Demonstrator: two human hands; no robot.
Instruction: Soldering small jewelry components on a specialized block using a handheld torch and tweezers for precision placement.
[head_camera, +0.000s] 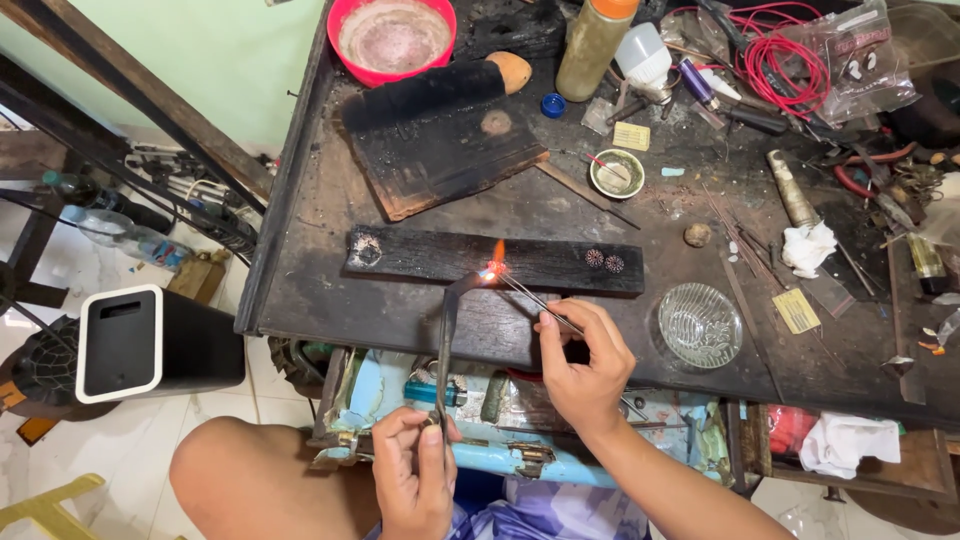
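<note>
- left hand (412, 478) sits low near the person's lap, fingers (432, 432) pinched tight around the bottom end of a thin curved metal blowpipe (446, 340)
- that pipe runs up from the hand and bends right at the top, tip ending just beside a small orange flame (496, 256)
- right hand (585, 368) hovers over the front edge of the desk (300, 270), fingers closed on long tweezers (530, 297) like you'd hold a pen
- tweezer tips reach up-left right into the glowing spot under the flame, can't tell what tiny piece is between them
- the flame sits on a long charred wooden block (450, 258) lying across the desk, with two small round patterned pieces (604, 261) near its right end
- behind it there's a bigger scorched slab (440, 140), tilted a bit, and a red bowl (392, 38) at the back edge
- right of the hand: a clear ribbed glass dish (700, 324), and farther back a small pale cup (617, 173)
- far right is pretty messy, red wire (780, 60), a white bulb (645, 55), a crumpled white rag (808, 246)
- blue lighter (432, 393) lies in the open drawer below the desk, between the two hands
</note>
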